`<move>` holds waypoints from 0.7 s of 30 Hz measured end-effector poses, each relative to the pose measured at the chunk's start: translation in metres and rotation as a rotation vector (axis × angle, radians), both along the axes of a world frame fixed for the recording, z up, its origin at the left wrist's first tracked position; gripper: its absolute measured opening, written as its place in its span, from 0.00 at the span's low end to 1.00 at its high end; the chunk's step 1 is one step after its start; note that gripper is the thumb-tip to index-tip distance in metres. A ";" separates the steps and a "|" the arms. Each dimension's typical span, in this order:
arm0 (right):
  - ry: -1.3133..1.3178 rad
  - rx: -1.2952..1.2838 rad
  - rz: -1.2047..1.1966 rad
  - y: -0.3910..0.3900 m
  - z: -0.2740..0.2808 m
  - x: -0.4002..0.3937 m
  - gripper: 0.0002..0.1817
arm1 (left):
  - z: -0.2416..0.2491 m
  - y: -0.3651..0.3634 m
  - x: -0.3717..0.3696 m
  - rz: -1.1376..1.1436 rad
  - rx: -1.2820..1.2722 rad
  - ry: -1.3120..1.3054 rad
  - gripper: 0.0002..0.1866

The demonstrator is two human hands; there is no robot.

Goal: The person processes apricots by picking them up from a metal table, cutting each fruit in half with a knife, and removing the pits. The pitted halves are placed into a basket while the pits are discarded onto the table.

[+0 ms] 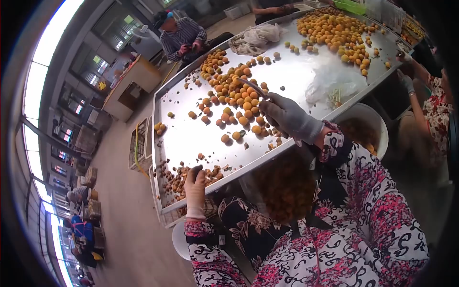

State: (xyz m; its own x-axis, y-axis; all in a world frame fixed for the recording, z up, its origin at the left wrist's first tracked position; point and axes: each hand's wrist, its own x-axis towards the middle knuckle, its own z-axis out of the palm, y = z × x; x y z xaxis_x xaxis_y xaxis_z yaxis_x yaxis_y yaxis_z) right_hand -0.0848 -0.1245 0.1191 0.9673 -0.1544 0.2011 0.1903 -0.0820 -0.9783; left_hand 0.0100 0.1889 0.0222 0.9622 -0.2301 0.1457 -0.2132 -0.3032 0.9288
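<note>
My right hand (pixel 291 117), in a grey-coated glove, is closed around a curved metal tool (pixel 251 87), a thin dark strip that reaches over the heap of small orange apricot-like fruits (pixel 234 98). The handle is hidden in my palm. At the near left corner of the metal-topped table (pixel 174 131), my left hand (pixel 195 189) wears a pale glove with dark fingertips. Its fingers are slightly apart, over brown pits and fruit scraps (pixel 174 179), with nothing visible in them. Single fruits and bits of leaf lie scattered between my hands.
A larger fruit heap (pixel 334 33), a clear plastic bag (pixel 334 83) and a crumpled whitish cloth or sack (pixel 256 38) lie farther back. Below the near edge is a white bucket (pixel 377 119). A person (pixel 181 36) sits across; another person's gloved hand (pixel 406 82) is at right.
</note>
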 end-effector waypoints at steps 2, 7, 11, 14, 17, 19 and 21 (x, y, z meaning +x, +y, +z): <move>-0.016 -0.024 -0.020 -0.002 0.000 0.012 0.18 | 0.003 -0.021 0.015 -0.076 0.075 0.032 0.17; 0.086 0.058 -0.121 -0.007 -0.017 0.045 0.17 | 0.002 -0.102 0.053 -0.185 0.137 0.153 0.20; 0.230 0.092 -0.152 -0.006 -0.067 0.055 0.17 | -0.020 -0.151 0.085 -0.267 0.627 -0.320 0.23; 0.274 0.187 -0.138 -0.007 -0.088 0.050 0.18 | -0.023 -0.180 0.089 -0.261 0.966 -0.352 0.23; 0.205 0.078 -0.212 -0.010 -0.109 0.051 0.19 | -0.025 -0.194 0.097 -0.132 0.945 -0.201 0.24; 0.210 0.063 -0.207 -0.014 -0.111 0.054 0.19 | -0.026 -0.197 0.107 -0.119 0.955 -0.149 0.22; 0.227 0.064 -0.188 -0.019 -0.109 0.052 0.19 | -0.027 -0.195 0.108 -0.131 0.944 -0.125 0.21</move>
